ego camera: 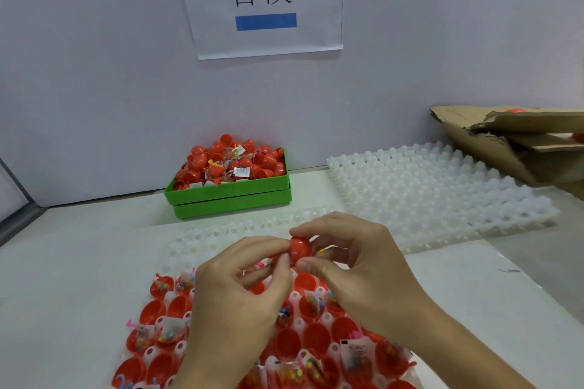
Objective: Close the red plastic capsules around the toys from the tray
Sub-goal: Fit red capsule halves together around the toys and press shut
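Right hand (357,262) and left hand (240,281) both pinch one red capsule (300,249) above the near tray (300,297) (halves not visibly seated); risk: a toy bag edge caught in the seam, or finger slip dropping it.

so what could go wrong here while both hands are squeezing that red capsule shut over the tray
A bit of toy or its wrapper may get pinched in the seam: something yellow sticks out beside the red capsule held between the left hand and right hand.

The forearms hang low over the white tray, so a sleeveless wrist could knock the loosely seated toy packets out of their open halves.
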`<action>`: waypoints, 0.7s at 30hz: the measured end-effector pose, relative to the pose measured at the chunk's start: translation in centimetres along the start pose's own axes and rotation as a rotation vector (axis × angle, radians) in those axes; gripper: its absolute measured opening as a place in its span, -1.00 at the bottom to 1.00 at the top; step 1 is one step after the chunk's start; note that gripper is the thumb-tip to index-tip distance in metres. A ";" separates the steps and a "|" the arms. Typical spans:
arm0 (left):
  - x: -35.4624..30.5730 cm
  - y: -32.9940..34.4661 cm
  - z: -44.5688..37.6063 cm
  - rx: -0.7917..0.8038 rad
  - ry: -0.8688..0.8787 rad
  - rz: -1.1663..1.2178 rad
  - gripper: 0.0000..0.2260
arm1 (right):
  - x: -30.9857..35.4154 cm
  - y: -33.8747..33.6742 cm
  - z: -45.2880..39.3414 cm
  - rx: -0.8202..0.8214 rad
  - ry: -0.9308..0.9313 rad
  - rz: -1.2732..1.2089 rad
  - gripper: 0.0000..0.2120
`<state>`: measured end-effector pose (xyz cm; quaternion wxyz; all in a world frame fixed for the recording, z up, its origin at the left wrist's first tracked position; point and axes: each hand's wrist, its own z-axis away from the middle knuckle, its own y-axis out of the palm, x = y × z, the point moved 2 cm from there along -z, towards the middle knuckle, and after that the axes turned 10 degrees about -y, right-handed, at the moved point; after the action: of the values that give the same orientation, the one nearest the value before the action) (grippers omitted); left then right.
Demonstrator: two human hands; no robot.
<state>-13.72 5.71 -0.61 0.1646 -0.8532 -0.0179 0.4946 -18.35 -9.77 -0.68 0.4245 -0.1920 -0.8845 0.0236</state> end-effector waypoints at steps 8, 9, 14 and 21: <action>-0.4 0.1 0.1 0.081 -0.033 -0.004 -0.68 | 0.2 -0.2 -0.1 -0.004 -0.022 0.081 -0.71; -0.4 0.1 0.1 0.080 -0.033 -0.013 -0.67 | 0.3 -0.2 -0.1 -0.001 -0.021 0.089 -0.72; -0.4 0.2 0.3 0.052 -0.066 0.032 -0.69 | 0.2 -0.2 -0.1 -0.003 -0.011 0.088 -0.71; -0.3 0.0 0.1 0.019 -0.106 0.091 -0.64 | 0.2 -0.3 -0.1 -0.002 -0.009 0.095 -0.70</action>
<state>-13.99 5.70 -0.44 0.1488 -0.8242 0.0169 0.5461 -18.46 -10.04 -0.41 0.4185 -0.2341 -0.8764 0.0436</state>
